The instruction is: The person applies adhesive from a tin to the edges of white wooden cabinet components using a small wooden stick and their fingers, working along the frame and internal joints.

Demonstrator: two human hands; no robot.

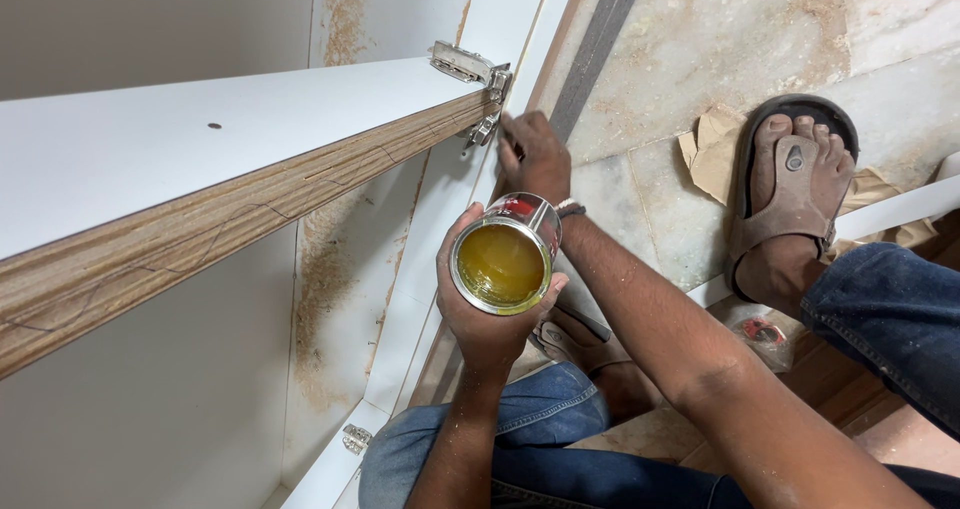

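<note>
From the head camera, the left hand [490, 304] is wrapped around an open tin of yellow adhesive [505, 256], fingers curled tight about its wall, holding it up in front of the knees. The right hand [533, 154] reaches past it to the far end of the white board's raw wooden edge [230, 224], fingertips pressed there just beside the metal hinge [472, 69]; whether it pinches anything I cannot tell.

I judge the step in hand to be spreading glue along that bare edge, where thin wavy lines already show. The next move probably calls for dipping into the tin again and working back along the edge.

The tin's mouth faces up toward the camera, its long axis near upright, tipped slightly. The board edge runs from lower left to upper right. A sandalled foot [790, 184] rests on the marble floor [700, 39].
</note>
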